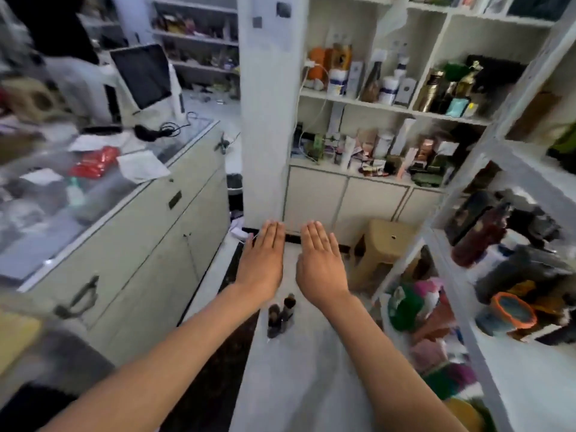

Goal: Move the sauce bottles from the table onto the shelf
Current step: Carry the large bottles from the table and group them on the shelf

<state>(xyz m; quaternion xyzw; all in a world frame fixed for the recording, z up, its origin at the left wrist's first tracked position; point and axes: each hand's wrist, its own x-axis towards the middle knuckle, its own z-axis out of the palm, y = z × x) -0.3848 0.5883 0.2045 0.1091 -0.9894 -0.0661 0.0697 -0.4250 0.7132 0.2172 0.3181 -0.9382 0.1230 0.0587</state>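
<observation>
My left hand [261, 263] and my right hand [321, 263] are stretched out flat in front of me, palms down, side by side over the floor, holding nothing. The fingers of each lie straight and close together. A dark red sauce bottle [477, 241] stands on the white shelf unit [467, 294] to my right. On the glass-topped counter [131, 194] to my left lie red packets [95, 162] and a small green-capped bottle [74, 191]. The picture is blurred, so small items are hard to make out.
A beige plastic stool [381, 244] stands on the floor ahead to the right. Two small dark brushes [280, 316] lie on the white floor below my hands. White shelves [389, 104] ahead are crowded with bottles and boxes. A monitor [141, 74] sits on the counter.
</observation>
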